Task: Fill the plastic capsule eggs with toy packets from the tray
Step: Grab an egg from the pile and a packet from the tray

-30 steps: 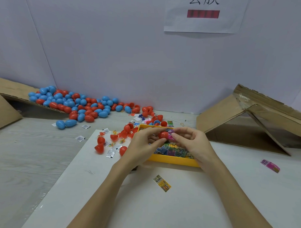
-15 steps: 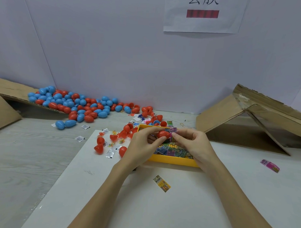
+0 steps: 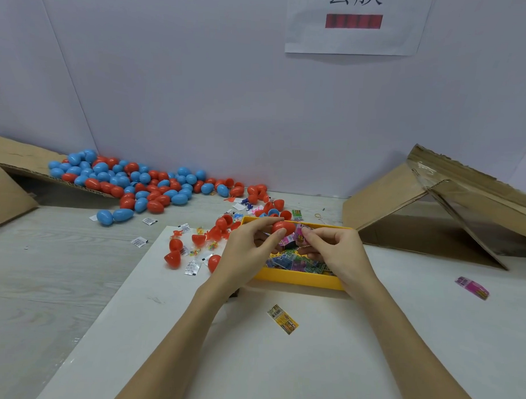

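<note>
Above the yellow tray (image 3: 297, 280), my left hand (image 3: 248, 252) pinches a red capsule egg half (image 3: 282, 227) between thumb and fingers. My right hand (image 3: 334, 252) pinches a pink toy packet (image 3: 297, 235) right against the egg's open side. The tray holds several colourful packets (image 3: 295, 261). Loose red egg halves (image 3: 173, 257) lie on the white board left of the tray.
A heap of blue and red eggs (image 3: 137, 183) lies at the back left by a cardboard flap (image 3: 15, 158). An opened cardboard box (image 3: 434, 211) stands at the right. A yellow packet (image 3: 283, 319) and a pink packet (image 3: 472, 287) lie on the white board (image 3: 309, 365).
The pink packet has come up from behind the egg and now shows between my right fingers at the egg's opening. Both hands stay above the tray.
</note>
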Motion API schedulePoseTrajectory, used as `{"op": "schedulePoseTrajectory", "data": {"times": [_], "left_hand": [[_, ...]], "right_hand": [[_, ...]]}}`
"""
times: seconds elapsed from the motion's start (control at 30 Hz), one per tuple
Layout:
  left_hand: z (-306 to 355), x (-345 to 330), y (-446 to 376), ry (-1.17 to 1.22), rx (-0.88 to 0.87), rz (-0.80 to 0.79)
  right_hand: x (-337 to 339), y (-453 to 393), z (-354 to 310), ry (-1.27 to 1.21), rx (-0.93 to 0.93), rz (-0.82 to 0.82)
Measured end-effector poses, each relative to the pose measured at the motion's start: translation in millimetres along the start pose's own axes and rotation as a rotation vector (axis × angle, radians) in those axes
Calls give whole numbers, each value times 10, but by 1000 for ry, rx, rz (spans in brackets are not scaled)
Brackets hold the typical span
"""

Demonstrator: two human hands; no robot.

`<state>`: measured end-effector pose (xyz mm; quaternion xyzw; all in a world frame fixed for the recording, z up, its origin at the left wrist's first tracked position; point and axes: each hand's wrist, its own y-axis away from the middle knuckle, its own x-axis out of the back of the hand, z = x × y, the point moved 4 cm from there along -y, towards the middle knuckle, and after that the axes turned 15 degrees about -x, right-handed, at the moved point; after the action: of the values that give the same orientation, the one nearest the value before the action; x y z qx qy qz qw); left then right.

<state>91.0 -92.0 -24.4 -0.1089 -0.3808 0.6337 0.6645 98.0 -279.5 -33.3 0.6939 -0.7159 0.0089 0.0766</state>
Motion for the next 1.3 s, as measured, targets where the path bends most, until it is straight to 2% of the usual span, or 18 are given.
{"op": "schedulePoseTrajectory", "data": {"times": [0.4,0.6,0.73,1.0,1.3], "left_hand": [[-8,-8,10,-54,-16,-40],[-30,-10,8,-71,-5,-42],[-25,-38,17,-63,-23,-108],[-22,-41,14,-60,-22,-136],[17,-53,18,-82,-54,-146]], "right_hand": [[-36,-33,32,31,-22,-70],[-59,-48,40,140,21,-45],[-71,-33,23,166,78,-76],[-50,-30,-9,127,193,-5],[-56,26,-46,127,218,33]]}}
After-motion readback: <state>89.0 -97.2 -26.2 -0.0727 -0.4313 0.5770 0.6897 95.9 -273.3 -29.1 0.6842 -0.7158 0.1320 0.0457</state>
